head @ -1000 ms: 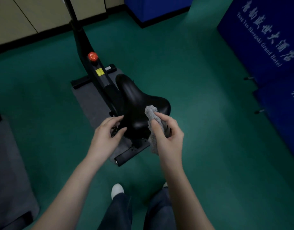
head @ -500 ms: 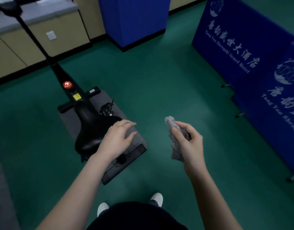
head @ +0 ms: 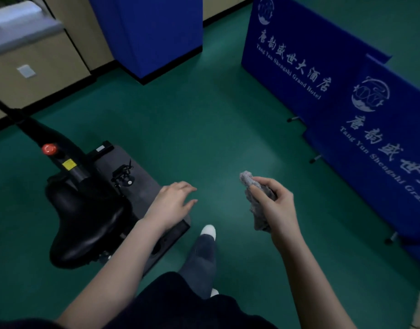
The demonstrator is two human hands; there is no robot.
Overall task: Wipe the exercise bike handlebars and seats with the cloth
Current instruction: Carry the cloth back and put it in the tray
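In the head view the black seat [head: 85,224] of the exercise bike is at the lower left, and I take it as the landmark. The cloth [head: 260,219], grey and crumpled, is well to the right of the seat and does not touch it. The right hand [head: 277,207] holds it in the air above the green floor [head: 204,119]. Its fingers [head: 279,189] are curled round the cloth; 1 end of the cloth sticks up above them and the other end hangs below the palm.

The left hand [head: 173,203] is between the seat and the cloth, just right of the seat. Its fingers [head: 186,186] are loose and a little spread, they grasp nothing, and the hand touches neither the seat nor the cloth.

Beyond the seat the black frame [head: 38,131] of the bike rises toward the upper left. It carries a red knob [head: 49,149] and a yellow label [head: 69,164]. To the right of the seat a grey mat [head: 145,186] lies under the bike, and 1 pedal [head: 122,174] shows above it. Below and right of the seat there is a leg in dark jeans [head: 199,257] with a white shoe [head: 208,230].

Far right of the seat stand 2 blue banners [head: 287,43] with white writing. Further beyond the seat are a blue block [head: 152,32] and beige cabinets [head: 50,62].
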